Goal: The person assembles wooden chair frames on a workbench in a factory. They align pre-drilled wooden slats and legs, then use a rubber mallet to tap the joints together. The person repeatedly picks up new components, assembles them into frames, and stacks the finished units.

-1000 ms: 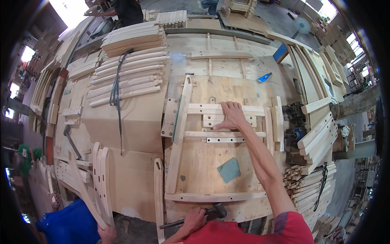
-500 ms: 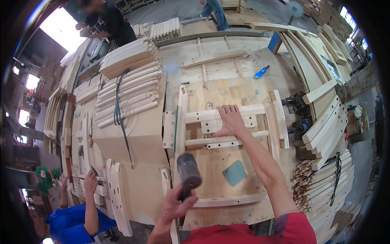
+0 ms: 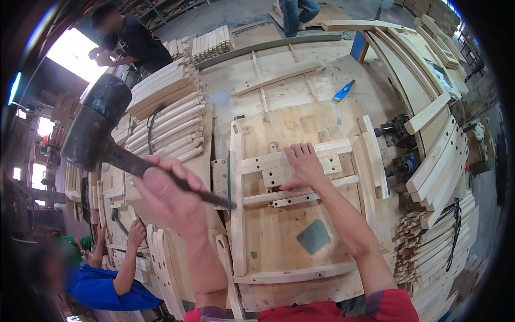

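Grey floor spreads beyond the work, daylight blazes through an opening at upper left, and on the pale plywood table lies the wooden frame, smooth and light-grained, squarely before the person. Look at its parts: a long slotted upright on the left, a flat top rail drilled with holes, a rounded bar below. Up at the left comes the mallet, dark, scuffed, its barrel-shaped head well clear of the wood, the left grip clamped on its slim handle and blurred. Over on the frame, the right grip sits with thumb and fingers apart, spread across the top rail and a drilled block. That right forearm cuts across the frame's right-hand side, while mallet and left arm screen part of the rods stacked at the left. A flat greenish patch lies inside the frame, a blue cutter beyond it; dark clamps and drilled slats crowd the right, and a co-worker in blue leans in at lower left.
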